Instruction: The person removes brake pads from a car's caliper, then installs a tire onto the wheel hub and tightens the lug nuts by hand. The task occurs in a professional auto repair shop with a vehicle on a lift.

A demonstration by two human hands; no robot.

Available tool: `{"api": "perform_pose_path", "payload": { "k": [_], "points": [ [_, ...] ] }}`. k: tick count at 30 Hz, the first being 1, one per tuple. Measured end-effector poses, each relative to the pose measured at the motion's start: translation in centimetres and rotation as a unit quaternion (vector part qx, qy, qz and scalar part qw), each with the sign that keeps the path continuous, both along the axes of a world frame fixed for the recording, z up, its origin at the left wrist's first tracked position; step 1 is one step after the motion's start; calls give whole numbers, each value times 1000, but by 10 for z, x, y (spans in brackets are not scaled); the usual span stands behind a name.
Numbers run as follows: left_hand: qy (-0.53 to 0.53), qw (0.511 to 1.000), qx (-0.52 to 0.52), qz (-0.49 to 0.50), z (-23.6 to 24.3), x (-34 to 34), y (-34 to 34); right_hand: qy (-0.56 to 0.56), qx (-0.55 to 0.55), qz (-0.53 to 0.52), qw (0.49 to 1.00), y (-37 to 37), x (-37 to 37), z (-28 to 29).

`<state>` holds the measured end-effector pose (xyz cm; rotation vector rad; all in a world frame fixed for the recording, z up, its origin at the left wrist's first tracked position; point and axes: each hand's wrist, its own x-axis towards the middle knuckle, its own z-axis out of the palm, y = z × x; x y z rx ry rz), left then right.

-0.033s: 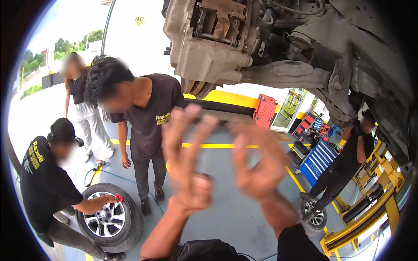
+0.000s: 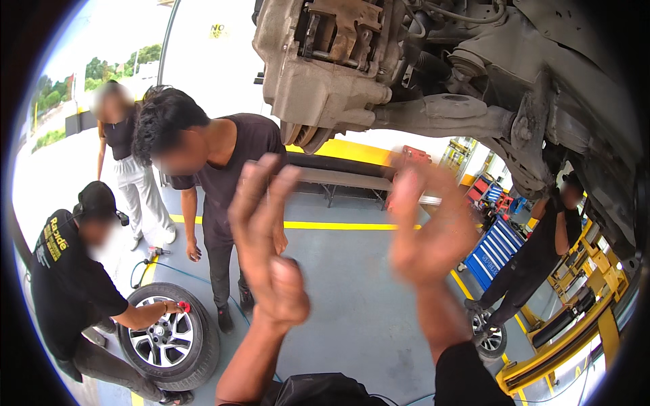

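Note:
In the middle, both of my hands are raised below the grey, dirty brake caliper and hub assembly (image 2: 318,88) of a lifted vehicle. My left hand (image 2: 267,243) has its fingers stretched upward and apart, with nothing visible held, in front of a standing person in dark clothes (image 2: 223,135). My right hand (image 2: 430,227) is raised at the right, its fingers smeared by motion, below the suspension arm (image 2: 447,111); whether it holds anything cannot be seen clearly. Neither hand appears to touch the vehicle.
At lower left, a co-worker (image 2: 68,271) reaches to a tire (image 2: 200,338) on the floor. Another person (image 2: 122,135) stands behind. At right are a worker (image 2: 542,250), a second tire (image 2: 494,338), a blue tool cabinet (image 2: 491,254) and yellow lift frame (image 2: 535,369). A hose (image 2: 196,274) crosses the floor.
My hands have moved apart: the left one to the left, the right one to the right. Both remain raised.

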<state>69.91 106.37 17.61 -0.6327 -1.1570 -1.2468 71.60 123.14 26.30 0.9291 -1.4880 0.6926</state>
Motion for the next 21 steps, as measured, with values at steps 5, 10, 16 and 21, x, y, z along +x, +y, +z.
{"api": "perform_pose_path", "payload": {
  "k": [5,10,16,21],
  "points": [
    [-27,999,35,2,11,14,13,164,31,-92,982,1,-45,185],
    [-79,996,35,7,-25,22,40,243,107,-88,960,22,-73,203],
    [-96,995,37,2,-54,21,61,182,128,-14,975,61,-74,201],
    [-81,996,7,31,-66,12,78,488,228,-120,834,94,-87,217]
  ]
}}
